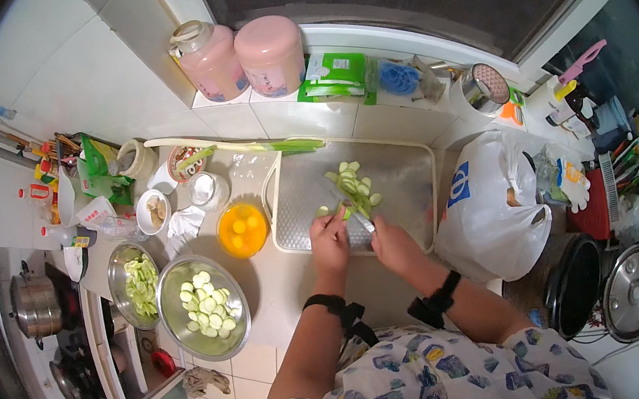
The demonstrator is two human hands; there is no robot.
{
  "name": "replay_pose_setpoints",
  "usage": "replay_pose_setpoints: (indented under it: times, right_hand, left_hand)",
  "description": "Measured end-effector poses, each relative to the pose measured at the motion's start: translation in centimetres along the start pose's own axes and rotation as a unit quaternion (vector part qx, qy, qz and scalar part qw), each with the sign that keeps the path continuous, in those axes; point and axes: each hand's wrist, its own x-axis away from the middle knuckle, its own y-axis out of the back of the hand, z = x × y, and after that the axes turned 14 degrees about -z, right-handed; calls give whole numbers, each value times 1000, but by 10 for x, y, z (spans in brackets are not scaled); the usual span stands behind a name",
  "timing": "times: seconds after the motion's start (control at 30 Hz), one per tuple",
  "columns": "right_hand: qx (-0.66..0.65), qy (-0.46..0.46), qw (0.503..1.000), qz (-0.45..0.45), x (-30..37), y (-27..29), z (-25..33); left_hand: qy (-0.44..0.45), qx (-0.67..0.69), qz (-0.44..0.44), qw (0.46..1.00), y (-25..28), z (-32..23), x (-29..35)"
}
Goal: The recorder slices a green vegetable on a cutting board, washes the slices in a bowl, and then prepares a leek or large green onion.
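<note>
A steel bowl (171, 303) is standing on the counter (273, 289); the left hand (330, 240) is pinching green vegetable (346, 213) over a silvery tray (407, 189), the right hand (398, 250) clasping a knife (360, 221); a bag (472, 220) is bulging near white tiles (390, 121).

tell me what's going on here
A person is cutting a green vegetable over a tray. The left fingers hold a piece and the right fingers grip a knife. Pale slices lie on the tray. To its left stand a bowl of eggs and two metal bowls of cut pieces.
</note>
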Motion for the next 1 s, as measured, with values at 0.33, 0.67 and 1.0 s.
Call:
replay_pose_setpoints:
  times: [0.33,0.67,1.0]
  right_hand:
    - [-35,10,999,-28,-3,-2,4]
    - [9,11,1000,1,-1,-7,0]
    - [-6,13,1000,4,4,-2,9]
  left_hand:
    - [-43,-20,-2,999,0,4,4]
    - [-7,6,-3,1000,2,4,6]
    - [-12,-1,-6,1000,2,6,10]
